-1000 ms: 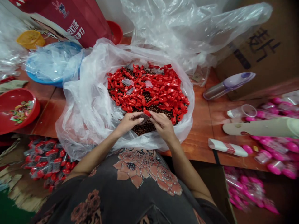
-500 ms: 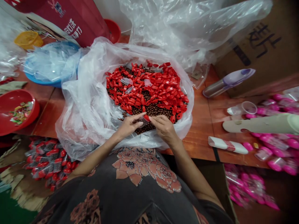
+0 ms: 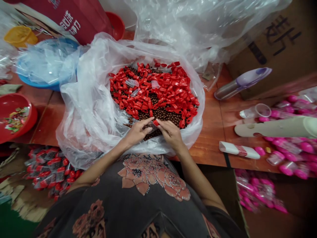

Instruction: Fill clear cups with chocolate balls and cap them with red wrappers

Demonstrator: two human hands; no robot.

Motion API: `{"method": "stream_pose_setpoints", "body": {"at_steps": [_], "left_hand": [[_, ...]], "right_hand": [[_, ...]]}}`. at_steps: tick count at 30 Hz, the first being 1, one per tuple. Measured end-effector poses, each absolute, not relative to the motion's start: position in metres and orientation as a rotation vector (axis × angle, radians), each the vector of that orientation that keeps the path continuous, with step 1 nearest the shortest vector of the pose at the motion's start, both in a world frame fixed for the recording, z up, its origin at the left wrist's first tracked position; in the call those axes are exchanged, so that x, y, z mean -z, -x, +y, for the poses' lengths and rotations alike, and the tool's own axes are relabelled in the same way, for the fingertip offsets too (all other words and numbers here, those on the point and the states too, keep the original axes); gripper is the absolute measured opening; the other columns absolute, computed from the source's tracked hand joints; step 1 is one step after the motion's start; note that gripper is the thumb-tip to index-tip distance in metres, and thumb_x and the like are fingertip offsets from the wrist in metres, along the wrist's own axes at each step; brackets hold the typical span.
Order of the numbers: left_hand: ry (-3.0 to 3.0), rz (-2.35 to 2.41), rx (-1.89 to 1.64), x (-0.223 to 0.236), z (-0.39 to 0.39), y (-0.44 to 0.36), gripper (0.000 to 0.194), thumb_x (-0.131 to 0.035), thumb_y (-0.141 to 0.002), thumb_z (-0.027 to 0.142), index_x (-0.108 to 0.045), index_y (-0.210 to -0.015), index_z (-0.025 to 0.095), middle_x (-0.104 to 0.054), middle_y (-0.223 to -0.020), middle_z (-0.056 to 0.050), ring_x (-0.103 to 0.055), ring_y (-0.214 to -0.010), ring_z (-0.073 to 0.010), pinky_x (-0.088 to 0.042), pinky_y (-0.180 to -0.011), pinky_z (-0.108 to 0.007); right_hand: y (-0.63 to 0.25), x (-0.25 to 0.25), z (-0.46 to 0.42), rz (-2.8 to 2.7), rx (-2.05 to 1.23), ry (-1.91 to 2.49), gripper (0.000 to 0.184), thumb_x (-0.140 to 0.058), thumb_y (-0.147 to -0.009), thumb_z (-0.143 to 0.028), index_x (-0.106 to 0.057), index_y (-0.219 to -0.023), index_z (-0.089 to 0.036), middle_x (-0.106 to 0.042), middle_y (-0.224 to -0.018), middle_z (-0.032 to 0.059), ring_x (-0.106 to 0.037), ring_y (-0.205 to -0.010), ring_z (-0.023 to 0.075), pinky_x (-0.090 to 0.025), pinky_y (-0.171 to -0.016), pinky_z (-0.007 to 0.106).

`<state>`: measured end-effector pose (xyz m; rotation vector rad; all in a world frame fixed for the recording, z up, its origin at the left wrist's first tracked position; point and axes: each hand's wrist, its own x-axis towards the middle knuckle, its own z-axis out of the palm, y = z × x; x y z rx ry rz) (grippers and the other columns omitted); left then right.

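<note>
Now, forearms (image 3: 104,162) angled inward, the left hand (image 3: 137,132) reaches in with fingers extended, while the right hand (image 3: 170,134) pinches a red plastic cap (image 3: 156,122) lying crosswise above brown beads (image 3: 160,114).

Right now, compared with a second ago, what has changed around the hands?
The view has shifted, so everything sits slightly higher and left in frame. The left hand and right hand stay over the brown beads, the right fingers at a small red piece; no clear grasp or release. The other red pieces and plastic bag look unchanged.
</note>
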<state>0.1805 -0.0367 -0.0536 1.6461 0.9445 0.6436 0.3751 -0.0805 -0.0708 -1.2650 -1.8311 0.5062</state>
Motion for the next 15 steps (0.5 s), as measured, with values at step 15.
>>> {"method": "stream_pose_setpoints", "body": {"at_steps": [15], "left_hand": [[-1.935,0.862,-0.581,0.051,-0.037,-0.169,0.043,-0.055,-0.089,0.019,-0.062,-0.132,0.026,-0.068,-0.114,-0.009,-0.063,-0.100,-0.0214,-0.049,-0.093,-0.041]], "right_hand": [[-0.390,0.079,-0.083,-2.171,-0.428,1.205,0.058,-0.044,-0.096,-0.012,-0.037,-0.148,-0.036,-0.069,-0.115,0.0034,-0.062,-0.099,0.0192,-0.053,-0.087,0.039]]}}
